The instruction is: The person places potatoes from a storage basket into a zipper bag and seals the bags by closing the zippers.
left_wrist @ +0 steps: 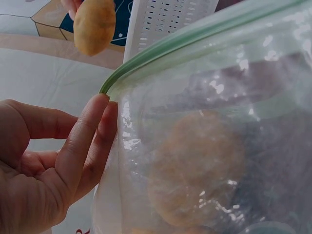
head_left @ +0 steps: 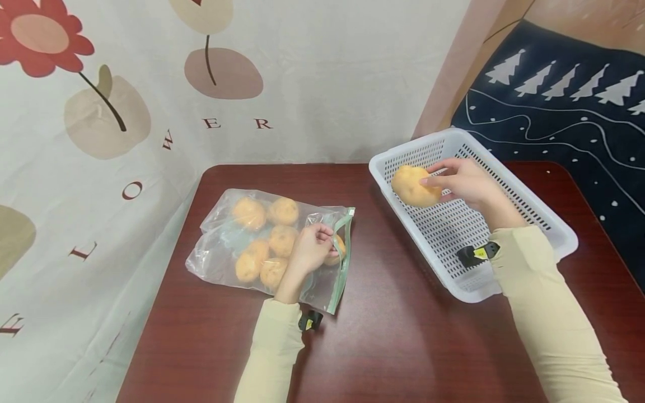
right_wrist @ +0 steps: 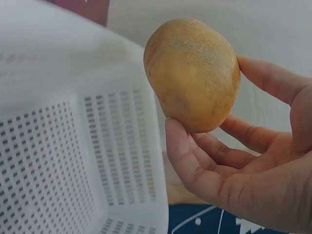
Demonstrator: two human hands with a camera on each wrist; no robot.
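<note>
My right hand [head_left: 461,182] holds a potato [head_left: 415,186] by its side, above the white plastic basket [head_left: 561,238]. In the right wrist view, fingers and thumb grip this potato [right_wrist: 192,75] beside the basket's perforated wall [right_wrist: 122,141]. My left hand [head_left: 312,246] pinches the edge of a clear zip bag [head_left: 221,246] near its green-sealed mouth [head_left: 344,263]. In the left wrist view, the left fingertips [left_wrist: 105,100] meet at the end of the green seal [left_wrist: 170,46]. Several potatoes [head_left: 282,239] lie inside the bag, one close to its mouth, partly hidden by the left hand.
A dark red wooden table [head_left: 393,336] carries the bag on the left and the basket on the right. Behind stands a pale cloth [head_left: 327,84] with flower prints. At the right hangs a dark blue cloth [head_left: 544,117] with white trees.
</note>
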